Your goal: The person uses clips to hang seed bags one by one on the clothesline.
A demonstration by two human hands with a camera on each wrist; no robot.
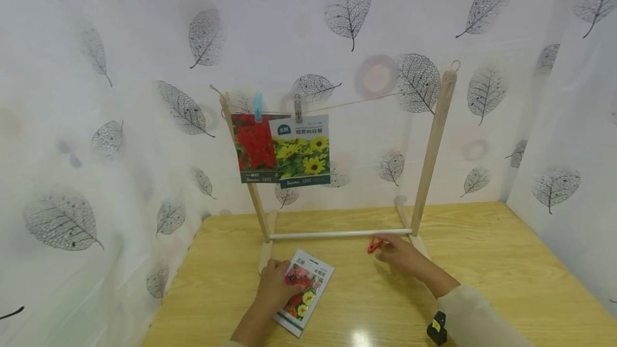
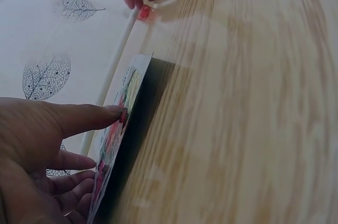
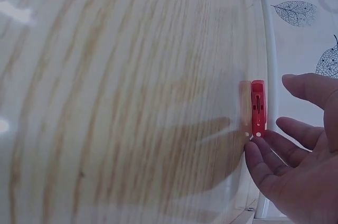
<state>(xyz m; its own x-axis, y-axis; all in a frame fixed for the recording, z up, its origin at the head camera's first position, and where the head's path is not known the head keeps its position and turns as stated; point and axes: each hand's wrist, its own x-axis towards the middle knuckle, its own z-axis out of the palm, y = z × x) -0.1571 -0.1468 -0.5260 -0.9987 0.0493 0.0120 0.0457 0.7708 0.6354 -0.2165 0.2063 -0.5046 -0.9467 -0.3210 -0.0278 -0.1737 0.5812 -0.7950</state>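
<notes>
flower packet [image 1: 307,299] | long axis slants rightward | top toward white bar [image 1: 332,234]

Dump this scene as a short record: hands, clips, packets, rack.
left_hand: left hand holds loose packet, thumb on its printed face
right_hand: right hand, fingertips at red clip; firm grip not evident
red_clip: on table, beside white rod
rack: two wooden posts, string between them
hanging_1: red-flower packet, under blue clip
hanging_2: yellow-flower packet, under dark clip, overlapping the red-flower packet's right side
</notes>
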